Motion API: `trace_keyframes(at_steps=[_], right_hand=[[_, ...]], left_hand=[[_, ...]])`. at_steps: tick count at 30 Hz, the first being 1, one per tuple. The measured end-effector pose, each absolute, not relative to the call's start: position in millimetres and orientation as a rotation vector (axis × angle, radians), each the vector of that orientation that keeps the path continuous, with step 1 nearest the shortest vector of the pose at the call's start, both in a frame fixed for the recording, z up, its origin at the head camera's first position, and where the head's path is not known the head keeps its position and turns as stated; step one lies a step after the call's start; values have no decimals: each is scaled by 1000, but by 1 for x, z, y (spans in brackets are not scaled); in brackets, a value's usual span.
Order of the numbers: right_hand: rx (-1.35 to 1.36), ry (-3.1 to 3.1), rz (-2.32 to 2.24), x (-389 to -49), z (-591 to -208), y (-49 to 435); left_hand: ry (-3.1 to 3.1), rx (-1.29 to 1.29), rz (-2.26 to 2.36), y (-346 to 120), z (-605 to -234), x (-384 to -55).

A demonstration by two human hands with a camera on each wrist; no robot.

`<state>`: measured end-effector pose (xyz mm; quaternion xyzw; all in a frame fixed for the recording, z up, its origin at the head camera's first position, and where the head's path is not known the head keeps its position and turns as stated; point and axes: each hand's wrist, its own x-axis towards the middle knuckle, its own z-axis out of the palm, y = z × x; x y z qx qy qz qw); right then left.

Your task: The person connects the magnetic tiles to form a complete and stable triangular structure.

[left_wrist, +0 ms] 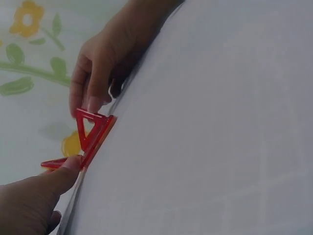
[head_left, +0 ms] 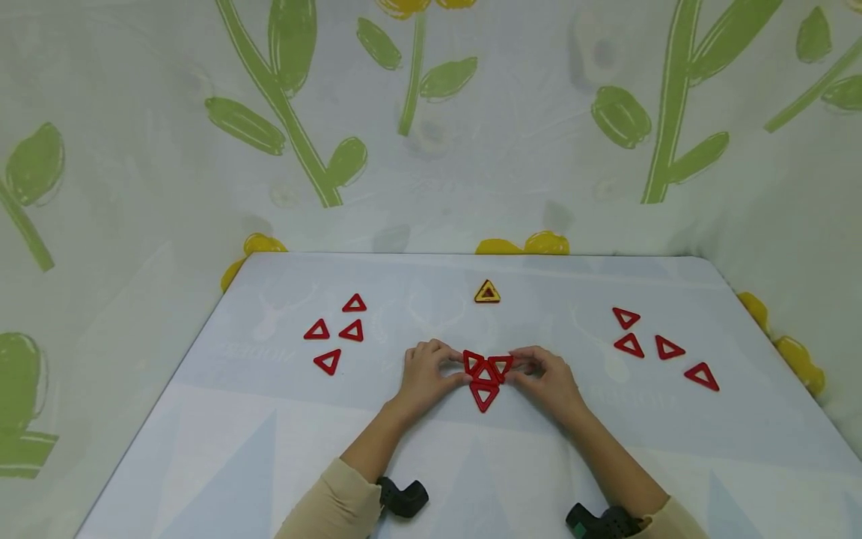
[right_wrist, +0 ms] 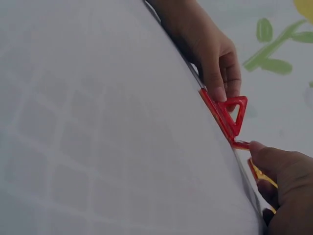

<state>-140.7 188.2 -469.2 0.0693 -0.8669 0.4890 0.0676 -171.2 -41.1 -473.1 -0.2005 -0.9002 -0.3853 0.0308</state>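
Between the hands lies a joined cluster of red, open-centred triangular tiles. A middle tile (head_left: 485, 382) borders a left tile (head_left: 466, 363), a right tile (head_left: 501, 358) and a lower tile (head_left: 475, 397) pointing at the person. The left hand (head_left: 426, 374) pinches the left tile at its outer side. On the opposite side, the right hand (head_left: 547, 380) pinches the right tile. Both wrist views show the side tiles tilted up from the table; in the right wrist view the left tile (right_wrist: 240, 116) stands clearly raised. Some fingertips are hidden behind the tiles.
Loose red triangles (head_left: 351, 331) lie at the left of the white table (head_left: 222, 442), and several more red triangles (head_left: 631, 346) at the right. A yellow triangle (head_left: 488, 298) sits beyond the cluster. Leaf-patterned cloth (head_left: 471, 172) rises behind the table's far edge.
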Motion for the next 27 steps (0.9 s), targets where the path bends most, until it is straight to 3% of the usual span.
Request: trace_keyframes(at_steps=[11,27], right_hand=[[167,-2612,1508,-138,-470,183],[397,-2502,1292,-141,-473,175]], left_hand=[[-2643,-754,-1179,-42,-478,-172],[-2564,-841,-1257,-39,-473,-173]])
